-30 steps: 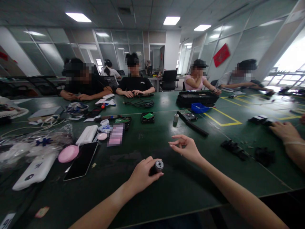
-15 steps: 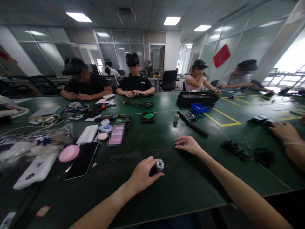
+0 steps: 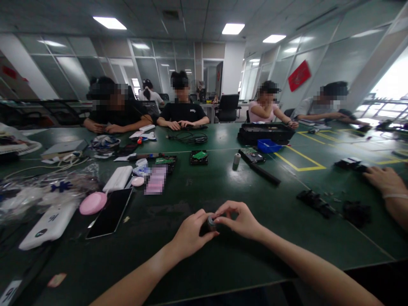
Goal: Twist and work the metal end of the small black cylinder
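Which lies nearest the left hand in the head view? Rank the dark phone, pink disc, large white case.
1. Dark phone: left of the left hand.
2. Pink disc: left, just past the phone.
3. Large white case: leftmost of these.

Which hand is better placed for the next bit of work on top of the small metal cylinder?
Probably the right hand: its fingertips are already at the top of the cylinder. The left hand is wrapped around the side, so it seems better suited to steadying.
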`<state>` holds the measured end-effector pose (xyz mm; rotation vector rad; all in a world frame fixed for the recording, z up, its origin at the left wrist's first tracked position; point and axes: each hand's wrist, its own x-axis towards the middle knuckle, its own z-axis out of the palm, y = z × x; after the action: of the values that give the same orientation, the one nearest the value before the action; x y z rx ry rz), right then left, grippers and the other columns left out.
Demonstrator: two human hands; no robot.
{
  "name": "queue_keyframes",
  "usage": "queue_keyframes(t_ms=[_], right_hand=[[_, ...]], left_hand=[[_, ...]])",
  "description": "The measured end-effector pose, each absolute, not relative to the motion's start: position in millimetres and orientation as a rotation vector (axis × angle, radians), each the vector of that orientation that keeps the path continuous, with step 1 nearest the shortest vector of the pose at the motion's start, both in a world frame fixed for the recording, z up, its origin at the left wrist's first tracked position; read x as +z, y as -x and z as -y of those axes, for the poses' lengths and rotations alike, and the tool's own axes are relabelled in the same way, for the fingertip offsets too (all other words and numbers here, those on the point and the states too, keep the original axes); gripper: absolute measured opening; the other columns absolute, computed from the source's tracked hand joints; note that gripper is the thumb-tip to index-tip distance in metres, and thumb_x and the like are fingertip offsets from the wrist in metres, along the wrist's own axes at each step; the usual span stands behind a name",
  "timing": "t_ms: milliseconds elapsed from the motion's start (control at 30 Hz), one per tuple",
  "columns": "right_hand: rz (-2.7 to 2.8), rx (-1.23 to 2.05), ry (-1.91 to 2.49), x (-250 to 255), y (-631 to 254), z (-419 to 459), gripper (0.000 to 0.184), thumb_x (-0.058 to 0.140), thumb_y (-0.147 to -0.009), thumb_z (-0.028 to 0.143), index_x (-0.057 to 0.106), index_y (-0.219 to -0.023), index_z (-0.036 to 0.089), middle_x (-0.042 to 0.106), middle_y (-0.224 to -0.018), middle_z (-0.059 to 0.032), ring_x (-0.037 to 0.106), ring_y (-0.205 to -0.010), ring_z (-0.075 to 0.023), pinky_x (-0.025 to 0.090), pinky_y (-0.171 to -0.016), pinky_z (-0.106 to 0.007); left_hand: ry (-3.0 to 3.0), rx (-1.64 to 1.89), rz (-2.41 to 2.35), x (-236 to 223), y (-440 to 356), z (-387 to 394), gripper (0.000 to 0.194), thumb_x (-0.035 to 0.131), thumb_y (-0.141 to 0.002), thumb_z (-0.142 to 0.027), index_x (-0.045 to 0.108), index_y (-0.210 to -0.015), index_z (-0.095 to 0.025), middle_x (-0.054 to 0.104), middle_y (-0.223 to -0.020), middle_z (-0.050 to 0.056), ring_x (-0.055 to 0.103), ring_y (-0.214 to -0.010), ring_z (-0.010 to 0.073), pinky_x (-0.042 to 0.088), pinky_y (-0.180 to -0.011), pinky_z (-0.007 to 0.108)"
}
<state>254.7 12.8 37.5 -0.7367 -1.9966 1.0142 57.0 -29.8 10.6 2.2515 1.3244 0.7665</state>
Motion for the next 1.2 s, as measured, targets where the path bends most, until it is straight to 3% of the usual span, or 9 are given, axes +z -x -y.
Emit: queue_keyframes(t_ms=[500, 700, 867, 1200], right_hand=[[2.122, 0.797, 0.76, 38.1, -254.1, -11.1, 0.009, 0.069, -0.083, 0.025, 0.073, -0.09, 0.021, 0.074, -0.082, -0.002, 0.054, -0.057, -0.0116, 0.046, -0.057, -0.024], [2.061, 0.936, 0.744, 34.7, -254.2, -11.9, 0.027, 0.077, -0.075, 0.032, 0.069, -0.098, 0.02, 0.071, -0.083, -0.0013, 0.051, -0.053, -0.009, 0.041, -0.049, -0.02], [2.03, 0.937, 0.756, 32.2, -253.8, -12.6, 0.028, 0.079, -0.073, 0.032, 0.069, -0.096, 0.019, 0.072, -0.078, -0.0011, 0.053, -0.054, -0.0099, 0.042, -0.05, -0.021], [2.054, 1.03, 0.666, 29.4, -256.6, -12.1, 0.021, 0.069, -0.075, 0.015, 0.068, -0.095, 0.018, 0.072, -0.091, -0.0039, 0.054, -0.054, -0.0082, 0.044, -0.05, -0.019]], left_hand=[[-2.279, 0.774, -1.315, 8.2, -56.7, 30.3, 0.031, 0.069, -0.083, -0.032, 0.058, -0.11, -0.023, 0.058, -0.093, 0.0, 0.059, -0.083, 0.0183, 0.046, -0.066, 0.025], [-2.32, 0.747, -1.317, 9.0, -57.2, 30.9, 0.025, 0.069, -0.083, -0.03, 0.06, -0.103, -0.021, 0.056, -0.093, 0.002, 0.058, -0.085, 0.0199, 0.046, -0.07, 0.028], [-2.333, 0.739, -1.319, 9.6, -57.7, 30.9, 0.022, 0.069, -0.082, -0.028, 0.061, -0.101, -0.02, 0.056, -0.092, 0.001, 0.058, -0.084, 0.0197, 0.046, -0.07, 0.028], [-2.322, 0.736, -1.318, 10.5, -57.6, 30.8, 0.025, 0.069, -0.082, -0.025, 0.06, -0.104, -0.019, 0.056, -0.091, 0.002, 0.058, -0.084, 0.0196, 0.047, -0.07, 0.027]])
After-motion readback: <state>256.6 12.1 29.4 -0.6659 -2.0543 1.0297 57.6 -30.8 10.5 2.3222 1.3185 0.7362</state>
